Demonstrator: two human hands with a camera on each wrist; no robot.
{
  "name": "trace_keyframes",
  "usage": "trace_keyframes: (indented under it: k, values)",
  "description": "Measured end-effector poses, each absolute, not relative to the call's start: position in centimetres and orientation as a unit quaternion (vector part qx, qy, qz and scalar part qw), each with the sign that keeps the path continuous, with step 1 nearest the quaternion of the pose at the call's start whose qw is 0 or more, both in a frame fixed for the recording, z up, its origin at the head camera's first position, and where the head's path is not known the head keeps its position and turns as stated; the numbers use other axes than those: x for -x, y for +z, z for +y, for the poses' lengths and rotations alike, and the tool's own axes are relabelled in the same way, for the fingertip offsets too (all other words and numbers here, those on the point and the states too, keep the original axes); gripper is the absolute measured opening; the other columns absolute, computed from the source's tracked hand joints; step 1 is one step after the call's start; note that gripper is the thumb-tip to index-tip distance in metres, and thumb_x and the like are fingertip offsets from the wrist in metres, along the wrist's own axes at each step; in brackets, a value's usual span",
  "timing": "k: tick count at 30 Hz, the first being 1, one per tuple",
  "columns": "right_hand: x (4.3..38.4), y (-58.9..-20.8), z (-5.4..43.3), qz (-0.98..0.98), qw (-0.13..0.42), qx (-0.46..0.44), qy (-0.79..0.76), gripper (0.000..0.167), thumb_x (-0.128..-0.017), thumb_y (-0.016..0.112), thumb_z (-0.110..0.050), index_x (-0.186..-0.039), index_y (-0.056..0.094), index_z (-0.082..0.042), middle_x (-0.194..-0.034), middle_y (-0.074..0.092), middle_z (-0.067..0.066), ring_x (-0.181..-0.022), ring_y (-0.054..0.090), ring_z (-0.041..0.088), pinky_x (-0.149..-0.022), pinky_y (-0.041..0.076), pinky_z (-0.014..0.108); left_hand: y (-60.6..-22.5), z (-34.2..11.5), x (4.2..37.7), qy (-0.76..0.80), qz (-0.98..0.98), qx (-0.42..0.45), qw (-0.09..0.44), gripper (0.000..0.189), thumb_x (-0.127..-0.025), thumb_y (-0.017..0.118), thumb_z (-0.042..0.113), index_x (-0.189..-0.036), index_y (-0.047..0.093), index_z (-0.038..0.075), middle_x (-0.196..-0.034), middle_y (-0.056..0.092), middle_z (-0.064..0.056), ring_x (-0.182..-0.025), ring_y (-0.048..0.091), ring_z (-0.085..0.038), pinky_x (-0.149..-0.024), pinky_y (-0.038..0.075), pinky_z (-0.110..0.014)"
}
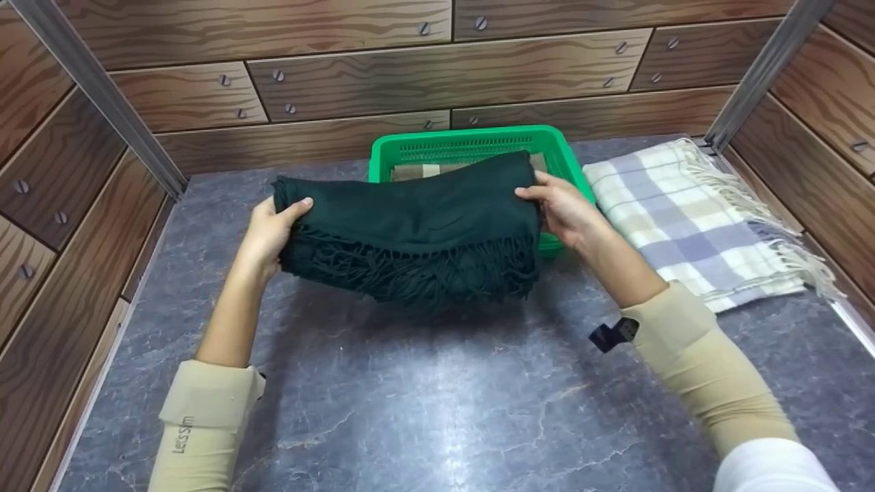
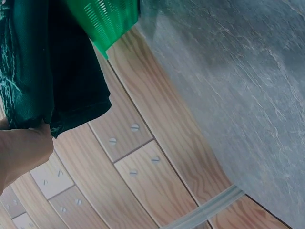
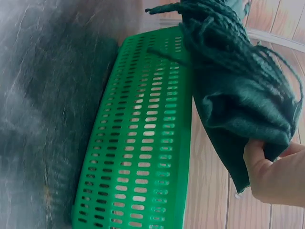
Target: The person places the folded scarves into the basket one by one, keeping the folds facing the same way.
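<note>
A folded dark green scarf (image 1: 417, 212) with a fringe along its lower edge is held up between both hands, above the table and in front of the green basket (image 1: 478, 137). My left hand (image 1: 270, 229) grips its left end, thumb on the front face. At the right end my right hand (image 1: 560, 205) pinches it the same way, the thumb in front. In the right wrist view the scarf (image 3: 243, 105) hangs beside the basket's slotted wall (image 3: 138, 133), its fringe strands dangling over the rim. Brown folded cloth (image 1: 413, 172) with a pale stripe lies inside the basket, partly covered by the scarf.
A folded plaid scarf (image 1: 697, 225), white with lilac and beige, lies right of the basket with its fringe toward the right wall. The grey marbled table (image 1: 424, 396) stretches in front. Wood-patterned panels (image 1: 444, 68) and metal posts (image 1: 102, 96) enclose the back and sides.
</note>
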State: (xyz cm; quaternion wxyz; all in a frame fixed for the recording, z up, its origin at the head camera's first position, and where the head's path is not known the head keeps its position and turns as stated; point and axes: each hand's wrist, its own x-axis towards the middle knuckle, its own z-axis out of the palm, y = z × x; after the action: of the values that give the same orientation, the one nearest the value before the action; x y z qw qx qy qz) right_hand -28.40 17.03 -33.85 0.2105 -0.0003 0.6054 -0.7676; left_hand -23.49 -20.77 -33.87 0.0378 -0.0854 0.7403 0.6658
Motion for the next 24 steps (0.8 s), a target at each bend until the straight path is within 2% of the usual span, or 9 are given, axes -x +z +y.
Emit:
trace_keyframes:
  k: [4, 9, 13, 18, 24]
  values:
    - [28.8, -33.9, 17.2, 0.623, 0.191, -0.015, -0.759, 0.048, -0.095, 0.049, -0.009, -0.140, 0.034, -0.007, -0.107, 0.058, 0.006, -0.081, 0.063, 0.015, -0.068, 0.052, 0.028, -33.9, -20.3, 23.7, 0.665, 0.742, 0.082, 0.032, 0.022, -0.095, 0.051, 0.028, -0.101, 0.048, 0.007, -0.095, 0.051, -0.007, -0.081, 0.053, -0.016, -0.074, 0.044, -0.030]
    - [29.2, -33.9, 17.4, 0.648, 0.163, -0.021, -0.744, 0.049, -0.096, 0.048, -0.009, -0.142, 0.032, -0.006, -0.128, 0.045, 0.013, -0.084, 0.061, 0.013, -0.069, 0.051, 0.025, -34.0, -19.6, 24.1, 0.668, 0.738, 0.086, 0.030, 0.020, -0.095, 0.052, 0.027, -0.101, 0.048, 0.008, -0.094, 0.051, -0.006, -0.081, 0.053, -0.015, -0.074, 0.044, -0.030]
    - [29.5, -33.9, 17.5, 0.668, 0.143, -0.021, -0.730, 0.050, -0.096, 0.046, -0.009, -0.143, 0.029, -0.005, -0.138, 0.036, 0.015, -0.096, 0.057, 0.017, -0.072, 0.049, 0.024, -34.1, -19.3, 24.4, 0.678, 0.729, 0.092, 0.036, 0.020, -0.095, 0.051, 0.026, -0.105, 0.048, 0.008, -0.096, 0.053, -0.006, -0.082, 0.054, -0.016, -0.076, 0.044, -0.030]
    - [29.9, -33.7, 17.8, 0.683, 0.142, -0.019, -0.716, 0.054, -0.097, 0.045, -0.011, -0.146, 0.021, -0.008, -0.144, 0.028, 0.013, -0.117, 0.044, 0.024, -0.080, 0.047, 0.025, -34.2, -19.1, 24.8, 0.689, 0.716, 0.105, 0.043, 0.021, -0.095, 0.052, 0.025, -0.108, 0.048, 0.009, -0.098, 0.053, -0.007, -0.084, 0.054, -0.017, -0.077, 0.043, -0.031]
    - [30.6, -33.2, 18.3, 0.709, 0.138, -0.028, -0.691, 0.061, -0.098, 0.044, -0.013, -0.148, 0.010, -0.008, -0.149, 0.017, 0.013, -0.129, 0.031, 0.025, -0.094, 0.038, 0.029, -34.2, -18.8, 25.1, 0.700, 0.706, 0.102, 0.048, 0.020, -0.095, 0.052, 0.024, -0.106, 0.047, 0.008, -0.099, 0.052, -0.007, -0.085, 0.053, -0.017, -0.079, 0.043, -0.032]
